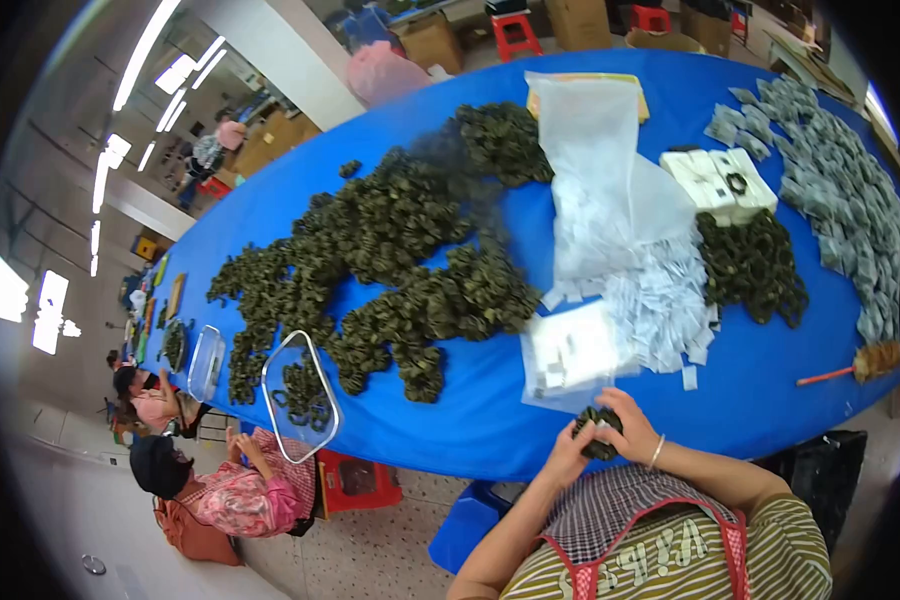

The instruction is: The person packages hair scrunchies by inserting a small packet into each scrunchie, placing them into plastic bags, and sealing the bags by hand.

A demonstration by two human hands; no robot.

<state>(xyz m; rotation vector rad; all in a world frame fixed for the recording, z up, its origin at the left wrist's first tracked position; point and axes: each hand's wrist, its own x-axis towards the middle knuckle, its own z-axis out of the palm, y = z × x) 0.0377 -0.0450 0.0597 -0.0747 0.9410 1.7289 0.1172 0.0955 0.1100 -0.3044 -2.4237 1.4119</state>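
Both of my hands meet at the near edge of the blue table [470, 440], closed round a dark green coiled item [600, 432]. On its left side is my left hand [568, 452]; my right hand [632, 428] wraps its right side. Something small and whitish shows between the fingers. Just beyond the hands lies a clear plastic bag with a white card [570, 350]. A heap of small pale packets [662, 310] spreads behind it, beside a large translucent bag [590, 160]. Dark green coils [755, 265] are piled to the right of the packets.
A big mound of dark green coils [400, 230] covers the table's left part. Clear trays [305, 400] stand at the left edge, near a seated co-worker [240, 490]. Many grey packets [840, 190], a white box [715, 180] and a brush [875, 362] are on the right.
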